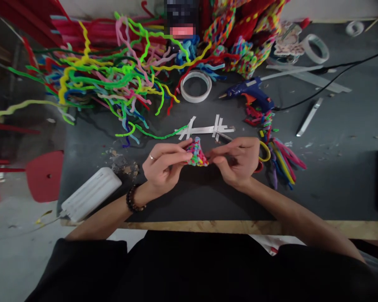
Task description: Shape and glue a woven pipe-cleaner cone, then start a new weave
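A small triangular woven piece of multicoloured pipe cleaners [197, 152] is held up above the dark table, between my two hands. My left hand [165, 165], with a ring and a beaded bracelet at the wrist, pinches its left side between thumb and fingers. At its lower right edge, the thumb and fingertips of my right hand [237, 161] are closed on it. Just beyond lie crossed strips of white tape [203, 130], with a green pipe cleaner [163, 137] running off to the left. Scissors with a yellow handle loop [264, 152] lie partly hidden behind my right hand.
Loose pipe cleaners [107, 79] heap up at the back left. A tape roll [196, 87] and a blue glue gun [253, 91] with a black cord lie behind my hands. A pipe-cleaner bundle [281, 157] is at right, a white power strip [91, 193] at front left.
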### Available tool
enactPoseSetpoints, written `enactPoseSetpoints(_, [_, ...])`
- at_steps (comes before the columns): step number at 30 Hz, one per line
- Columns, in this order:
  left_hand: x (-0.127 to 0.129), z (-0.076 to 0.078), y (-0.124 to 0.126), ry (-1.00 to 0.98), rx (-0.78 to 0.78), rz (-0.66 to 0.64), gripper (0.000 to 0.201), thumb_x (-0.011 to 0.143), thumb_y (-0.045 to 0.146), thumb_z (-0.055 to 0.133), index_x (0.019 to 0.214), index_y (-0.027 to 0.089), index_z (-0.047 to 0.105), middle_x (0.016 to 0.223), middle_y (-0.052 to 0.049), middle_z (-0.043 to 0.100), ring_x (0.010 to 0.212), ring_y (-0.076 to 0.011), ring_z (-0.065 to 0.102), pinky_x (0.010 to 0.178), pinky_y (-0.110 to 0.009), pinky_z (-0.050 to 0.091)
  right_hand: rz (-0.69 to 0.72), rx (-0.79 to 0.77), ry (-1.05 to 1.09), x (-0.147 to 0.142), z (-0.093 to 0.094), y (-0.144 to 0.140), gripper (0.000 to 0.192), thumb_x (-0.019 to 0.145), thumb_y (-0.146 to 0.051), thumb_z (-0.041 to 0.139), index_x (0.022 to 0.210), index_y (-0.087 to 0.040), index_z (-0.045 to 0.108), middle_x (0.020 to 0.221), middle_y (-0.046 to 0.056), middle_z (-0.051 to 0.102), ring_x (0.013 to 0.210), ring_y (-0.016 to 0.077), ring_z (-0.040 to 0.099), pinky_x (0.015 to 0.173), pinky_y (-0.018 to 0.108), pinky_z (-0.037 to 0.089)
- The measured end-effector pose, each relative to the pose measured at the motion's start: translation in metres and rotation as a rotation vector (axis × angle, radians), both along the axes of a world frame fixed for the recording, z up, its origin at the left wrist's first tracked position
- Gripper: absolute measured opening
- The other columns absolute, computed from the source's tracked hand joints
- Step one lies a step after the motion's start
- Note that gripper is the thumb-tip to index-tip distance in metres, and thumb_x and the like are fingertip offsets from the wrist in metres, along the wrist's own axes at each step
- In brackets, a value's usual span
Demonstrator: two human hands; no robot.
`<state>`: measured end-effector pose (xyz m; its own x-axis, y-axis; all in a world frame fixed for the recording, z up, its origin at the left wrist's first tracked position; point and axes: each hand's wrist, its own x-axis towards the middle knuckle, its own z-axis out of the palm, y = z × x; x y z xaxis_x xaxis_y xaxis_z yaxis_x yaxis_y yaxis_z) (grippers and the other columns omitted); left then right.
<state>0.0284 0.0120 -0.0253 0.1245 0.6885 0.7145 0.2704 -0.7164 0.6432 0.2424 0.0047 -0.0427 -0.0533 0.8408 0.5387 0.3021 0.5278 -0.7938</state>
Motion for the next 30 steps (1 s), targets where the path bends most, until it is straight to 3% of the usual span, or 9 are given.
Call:
enactPoseSetpoints(2, [0.000, -0.003, 0.002, -0.038, -0.055, 0.026, 0.024, 0.098, 0.008, 0.068, 0.113, 0.027, 0.072, 0.106, 0.001, 0.067, 0.101, -0.0149, 0.075, 0.099, -0.044, 0.071, -0.078, -0.108, 0.207, -0.004, -0.005, 0.001, 0.014, 0.097, -0.035, 0.075, 0.105, -0.027, 0.066, 0.065, -0.007, 0.073, 0.048, 0.0114, 0.068, 0.043, 0.021, 0.054])
enactPoseSetpoints(4, [0.000, -0.006, 0.002, -0.055, -0.089, 0.040, 0.022, 0.099, 0.010, 0.067, 0.113, 0.027, 0.072, 0.107, 0.001, 0.067, 0.103, -0.0160, 0.076, 0.099, -0.046, 0.071, -0.085, -0.161, 0.301, -0.006, -0.009, 0.001, 0.014, 0.094, -0.029, 0.078, 0.100, -0.026, 0.065, 0.066, -0.007, 0.073, 0.050, 0.0122, 0.070, 0.044, 0.021, 0.056])
enactPoseSetpoints(7, [-0.001, -0.009, 0.002, -0.042, -0.107, 0.045, 0.022, 0.099, 0.012, 0.068, 0.113, 0.028, 0.072, 0.108, 0.001, 0.067, 0.104, -0.0163, 0.076, 0.099, -0.045, 0.070, -0.077, -0.160, 0.261, -0.007, -0.009, 0.002, 0.009, 0.091, -0.026, 0.081, 0.089, -0.024, 0.072, 0.079, -0.002, 0.081, 0.070, 0.0170, 0.080, 0.061, 0.028, 0.067])
enactPoseSetpoints(11, [0.000, -0.009, 0.001, -0.011, -0.119, 0.071, 0.023, 0.098, 0.012, 0.069, 0.113, 0.029, 0.072, 0.108, 0.002, 0.068, 0.104, -0.0156, 0.076, 0.099, -0.043, 0.070, -0.086, -0.161, 0.203, -0.004, -0.002, 0.003, 0.006, 0.089, -0.021, 0.082, 0.086, -0.025, 0.079, 0.088, -0.002, 0.083, 0.082, 0.0174, 0.082, 0.068, 0.028, 0.067])
enactPoseSetpoints(16, [-0.001, -0.006, 0.000, 0.047, -0.127, 0.136, 0.020, 0.096, 0.014, 0.073, 0.110, 0.027, 0.075, 0.104, 0.001, 0.072, 0.098, -0.0146, 0.075, 0.091, -0.036, 0.069, -0.030, -0.054, -0.079, 0.001, 0.006, 0.002, 0.012, 0.095, -0.017, 0.072, 0.086, -0.023, 0.078, 0.080, -0.003, 0.081, 0.072, 0.0127, 0.077, 0.066, 0.025, 0.060])
enactPoseSetpoints(19, [-0.001, -0.002, -0.002, 0.116, -0.156, 0.178, 0.015, 0.096, 0.019, 0.073, 0.109, 0.025, 0.076, 0.101, 0.000, 0.075, 0.094, -0.0140, 0.074, 0.083, -0.030, 0.066, 0.007, 0.008, -0.164, 0.003, 0.008, 0.001, 0.026, 0.101, -0.018, 0.058, 0.078, -0.021, 0.071, 0.067, -0.003, 0.072, 0.059, 0.0092, 0.067, 0.059, 0.023, 0.052])
enactPoseSetpoints(23, [0.000, 0.002, -0.005, 0.135, -0.254, 0.174, 0.011, 0.099, 0.027, 0.071, 0.107, 0.022, 0.076, 0.102, -0.003, 0.075, 0.091, -0.0129, 0.074, 0.073, -0.023, 0.064, -0.021, -0.127, -0.111, 0.003, 0.008, 0.001, 0.043, 0.106, -0.027, 0.051, 0.065, -0.020, 0.061, 0.050, -0.006, 0.055, 0.043, 0.0054, 0.049, 0.048, 0.023, 0.038])
enactPoseSetpoints(30, [0.000, 0.002, -0.005, 0.167, -0.221, 0.160, 0.014, 0.097, 0.022, 0.071, 0.110, 0.024, 0.076, 0.104, -0.003, 0.075, 0.095, -0.0133, 0.074, 0.079, -0.026, 0.065, -0.001, -0.186, 0.061, 0.000, 0.008, 0.003, 0.011, 0.093, -0.024, 0.079, 0.082, -0.023, 0.077, 0.072, -0.004, 0.078, 0.062, 0.0085, 0.072, 0.059, 0.020, 0.054])
